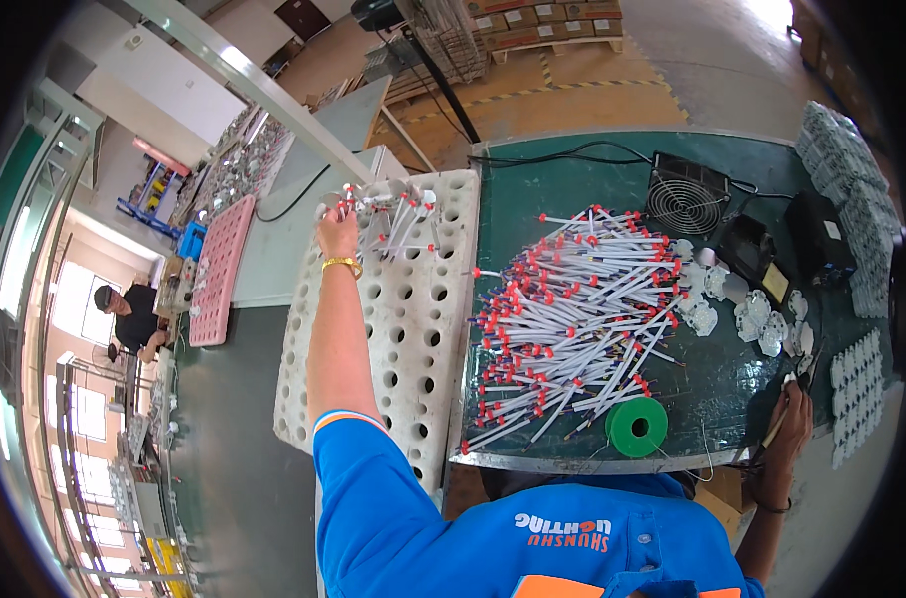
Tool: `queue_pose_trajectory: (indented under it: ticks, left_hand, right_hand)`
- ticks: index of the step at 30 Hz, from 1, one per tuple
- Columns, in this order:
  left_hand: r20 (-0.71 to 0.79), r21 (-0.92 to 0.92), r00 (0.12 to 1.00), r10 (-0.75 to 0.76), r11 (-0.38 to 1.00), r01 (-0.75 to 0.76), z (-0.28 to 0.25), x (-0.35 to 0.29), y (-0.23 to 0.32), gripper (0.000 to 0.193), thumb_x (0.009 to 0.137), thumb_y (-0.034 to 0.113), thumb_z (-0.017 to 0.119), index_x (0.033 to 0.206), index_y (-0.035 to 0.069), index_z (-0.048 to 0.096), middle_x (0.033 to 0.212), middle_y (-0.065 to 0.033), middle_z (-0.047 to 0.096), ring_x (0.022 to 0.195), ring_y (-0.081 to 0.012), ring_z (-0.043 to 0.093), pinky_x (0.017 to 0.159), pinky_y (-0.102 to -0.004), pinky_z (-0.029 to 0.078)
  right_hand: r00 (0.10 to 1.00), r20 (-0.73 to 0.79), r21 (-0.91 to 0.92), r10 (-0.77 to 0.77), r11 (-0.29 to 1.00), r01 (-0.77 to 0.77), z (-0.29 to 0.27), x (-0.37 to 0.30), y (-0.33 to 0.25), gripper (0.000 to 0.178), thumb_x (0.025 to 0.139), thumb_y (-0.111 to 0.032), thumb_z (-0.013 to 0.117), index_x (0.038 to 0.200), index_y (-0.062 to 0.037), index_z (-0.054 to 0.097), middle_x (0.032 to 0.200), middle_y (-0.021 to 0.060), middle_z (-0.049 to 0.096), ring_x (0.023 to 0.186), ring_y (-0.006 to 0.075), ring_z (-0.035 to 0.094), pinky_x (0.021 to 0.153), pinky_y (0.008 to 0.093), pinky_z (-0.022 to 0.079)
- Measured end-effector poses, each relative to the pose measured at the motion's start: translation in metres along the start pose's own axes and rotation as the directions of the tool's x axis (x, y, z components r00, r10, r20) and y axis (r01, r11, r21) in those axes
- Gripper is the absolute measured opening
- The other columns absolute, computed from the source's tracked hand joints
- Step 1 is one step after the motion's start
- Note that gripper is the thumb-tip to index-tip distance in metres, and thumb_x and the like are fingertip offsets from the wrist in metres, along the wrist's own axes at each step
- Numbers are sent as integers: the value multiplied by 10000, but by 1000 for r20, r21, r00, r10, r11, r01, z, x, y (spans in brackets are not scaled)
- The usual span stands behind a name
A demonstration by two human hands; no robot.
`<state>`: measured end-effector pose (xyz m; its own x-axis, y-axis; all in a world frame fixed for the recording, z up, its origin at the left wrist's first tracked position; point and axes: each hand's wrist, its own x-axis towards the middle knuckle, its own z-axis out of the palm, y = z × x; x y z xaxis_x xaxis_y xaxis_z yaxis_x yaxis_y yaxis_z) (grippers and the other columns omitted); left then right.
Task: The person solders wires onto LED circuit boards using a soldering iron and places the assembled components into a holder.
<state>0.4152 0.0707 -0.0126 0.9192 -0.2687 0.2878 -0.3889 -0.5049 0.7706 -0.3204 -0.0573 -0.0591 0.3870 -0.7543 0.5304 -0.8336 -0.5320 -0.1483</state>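
My left hand (338,235), arm stretched out, is at the far left corner of a white foam board (378,349) full of round holes. Its fingers are closed around a small silvery part with a red tip (346,195). Beside it, several silvery round parts with white red-tipped wires (403,214) stand in the board. My right hand (793,417) is at the right side of the green table, closed round a pen-like tool with a pale handle (774,427). Its tip is near the white round plates (772,332); contact is too small to tell.
A large heap of white wires with red ends (572,309) covers the table's middle. A green spool (637,427) lies at the near edge. A black fan (688,194), a black box (819,237) and stacked pale panels (851,199) stand right. A person (134,314) is far left.
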Motion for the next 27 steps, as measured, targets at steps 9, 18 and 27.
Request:
queue_pose_trajectory:
  ticks: [9, 18, 27]
  left_hand:
    - [59, 628, 996, 61, 774, -85, -3, -19, 23, 202, 748, 226, 643, 885, 79, 663, 887, -139, 665, 858, -319, 632, 741, -410, 485]
    - [-23, 727, 947, 319, 656, -203, -27, -46, 25, 276, 786, 217, 600, 1032, 94, 622, 934, -129, 645, 884, -301, 616, 754, -425, 473]
    - [359, -202, 564, 744, 652, -731, -1, -261, 169, 144, 789, 52, 640, 932, 49, 647, 821, -69, 636, 700, -211, 594, 652, -319, 481]
  right_hand:
    - [981, -132, -52, -140, 990, 134, -1, -5, 19, 190, 811, 65, 553, 993, 12, 545, 836, 210, 572, 750, 386, 560, 636, 427, 465]
    - [935, -350, 261, -59, 952, 158, -1, 19, -33, 166, 770, 100, 614, 905, 14, 568, 811, 134, 619, 687, 278, 618, 679, 328, 501]
    - [965, -220, 375, -142, 901, 218, -4, 28, -61, 251, 715, 119, 628, 906, -14, 534, 769, 160, 607, 604, 301, 606, 513, 327, 469]
